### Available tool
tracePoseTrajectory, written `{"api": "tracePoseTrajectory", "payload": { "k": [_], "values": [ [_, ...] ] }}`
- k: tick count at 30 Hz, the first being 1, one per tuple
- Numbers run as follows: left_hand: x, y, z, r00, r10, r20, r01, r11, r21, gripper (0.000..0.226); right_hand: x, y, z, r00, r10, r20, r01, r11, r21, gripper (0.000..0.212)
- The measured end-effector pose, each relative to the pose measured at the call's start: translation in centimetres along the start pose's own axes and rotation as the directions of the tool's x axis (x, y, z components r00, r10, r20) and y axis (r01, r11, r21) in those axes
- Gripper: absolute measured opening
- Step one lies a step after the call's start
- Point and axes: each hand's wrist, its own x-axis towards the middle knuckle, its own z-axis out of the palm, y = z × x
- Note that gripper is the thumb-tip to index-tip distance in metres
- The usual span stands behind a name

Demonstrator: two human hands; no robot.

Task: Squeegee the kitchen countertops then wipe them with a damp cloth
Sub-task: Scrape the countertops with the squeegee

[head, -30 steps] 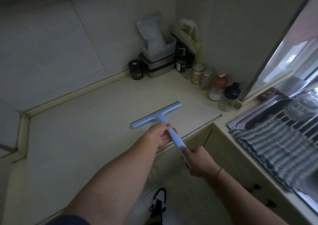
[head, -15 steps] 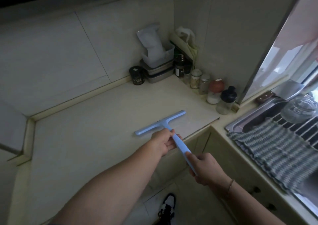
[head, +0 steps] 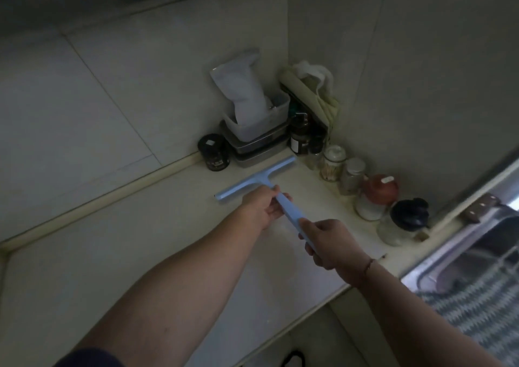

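The squeegee (head: 257,184) is pale blue plastic, T-shaped: a long, narrow blade bar with a flat, straight handle joining it at the middle. Its bar lies on the pale counter (head: 112,254) far back toward the corner, set at a slant, the right end higher in the view and just beside the stacked metal trays (head: 258,149), the left end out on open counter. The handle runs back and to the right toward the person.

The left hand (head: 262,209) grips the handle just behind the bar, fingers curled round it from the left. The right hand (head: 328,244) grips the rear end of the handle, thumb on top and fingers wrapped under; a thin band circles that wrist.

A black tin (head: 213,152) stands by the wall left of the trays. On the trays sits a clear tub (head: 264,119) holding a white pouch. A row of jars (head: 351,174) lines the right wall, ending in a red-lidded one and a black-lidded one. At the right edge a steel sink (head: 460,257) shows, with a striped cloth (head: 477,310) draped over it.
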Motion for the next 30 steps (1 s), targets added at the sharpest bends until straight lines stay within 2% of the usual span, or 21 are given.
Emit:
{"api": "tracePoseTrajectory", "payload": {
  "k": [6,14,19,25,30],
  "values": [
    [4.2,1.6,0.1,1.000,0.005,0.007,-0.005,1.000,0.011,0.025,4.3,-1.0,0.8,0.999,0.040,0.004,-0.040,0.999,0.002,0.045],
    [5.3,0.8,0.5,1.000,-0.023,0.012,0.023,0.999,0.039,0.028,5.1,0.4,0.5,0.995,0.098,0.001,-0.098,0.995,-0.026,0.052],
    [4.1,-0.1,0.7,0.999,-0.040,0.000,0.040,0.999,0.032,0.026,3.3,0.9,0.2,0.995,0.103,0.003,-0.103,0.994,-0.027,0.048],
    [1.2,-3.5,1.7,0.998,-0.062,0.008,0.062,0.998,0.033,0.009,-0.2,3.4,-1.5,0.991,0.131,0.002,-0.131,0.991,-0.028,0.044],
    [-2.0,-7.5,2.9,0.997,-0.073,0.021,0.072,0.997,0.040,0.012,-4.5,6.5,-3.1,0.993,0.115,-0.014,-0.116,0.993,-0.017,0.042]
  ]
}}
